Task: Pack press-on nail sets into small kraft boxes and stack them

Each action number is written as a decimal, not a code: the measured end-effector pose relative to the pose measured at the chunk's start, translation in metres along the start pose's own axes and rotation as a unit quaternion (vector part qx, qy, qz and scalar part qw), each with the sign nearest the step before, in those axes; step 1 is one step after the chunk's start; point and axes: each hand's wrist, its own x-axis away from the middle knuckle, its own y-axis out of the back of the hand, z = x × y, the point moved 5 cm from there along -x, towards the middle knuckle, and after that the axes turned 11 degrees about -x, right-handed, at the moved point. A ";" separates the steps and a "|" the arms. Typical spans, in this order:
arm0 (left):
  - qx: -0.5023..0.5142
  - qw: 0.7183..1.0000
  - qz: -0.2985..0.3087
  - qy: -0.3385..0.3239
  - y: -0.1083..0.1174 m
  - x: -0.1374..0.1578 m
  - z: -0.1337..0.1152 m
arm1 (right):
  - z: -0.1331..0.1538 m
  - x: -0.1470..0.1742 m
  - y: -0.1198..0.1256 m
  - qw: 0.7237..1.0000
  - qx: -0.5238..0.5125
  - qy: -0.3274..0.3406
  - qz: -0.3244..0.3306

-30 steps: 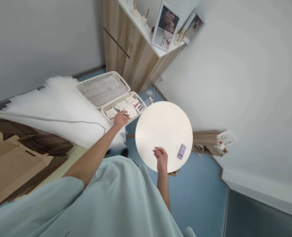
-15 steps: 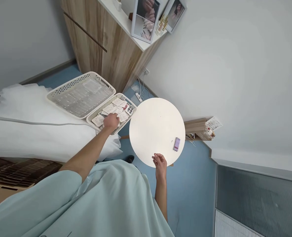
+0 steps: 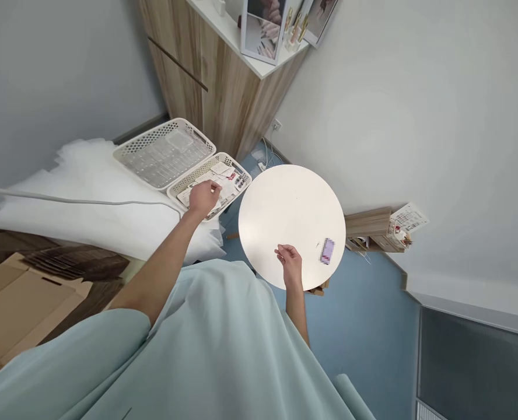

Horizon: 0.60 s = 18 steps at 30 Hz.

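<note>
My left hand [image 3: 203, 198] is over the right-hand white plastic basket [image 3: 245, 182], which holds white cards [image 3: 220, 168] and a small tray with dark pieces [image 3: 240, 182]. Thumb and fingers are curled together; whatever is between them, if anything, is too small to make out. Above the near side of the round white table [image 3: 280, 210], my right hand [image 3: 291, 263] is closed in a pinch, its contents too small to tell. A purple, blurred-out object [image 3: 328, 251] lies on the table to the right of that hand, with a tiny dark piece beside it.
A second white basket [image 3: 213, 150] with clear plastic packs [image 3: 167, 157] stands left of the first, on white sheeting [image 3: 79, 175]. Behind is a wooden cabinet [image 3: 233, 87] with picture frames [image 3: 263, 32]. Flattened cardboard [image 3: 31, 303] lies at left; a small shelf [image 3: 368, 224] stands right.
My left hand has risen off the cards, its fingertips now closed together above them. My right hand keeps its pinch, slightly farther over the table. The view has shifted.
</note>
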 end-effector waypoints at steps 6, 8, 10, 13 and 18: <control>0.124 0.982 0.119 -0.083 -0.011 0.058 -0.068 | 0.018 -0.025 -0.005 0.997 0.020 0.015 0.073; 0.173 0.965 0.161 -0.113 -0.024 0.082 -0.096 | 0.023 -0.033 0.000 0.997 0.019 0.027 0.074; 0.202 0.951 0.189 -0.136 -0.037 0.102 -0.120 | 0.026 -0.039 0.009 0.997 0.014 0.036 0.072; 0.222 0.939 0.214 -0.151 -0.052 0.123 -0.145 | 0.025 -0.043 0.024 0.997 0.005 0.036 0.071; 0.248 0.930 0.241 -0.126 -0.069 0.139 -0.166 | 0.013 -0.039 0.051 0.997 -0.036 0.008 0.062</control>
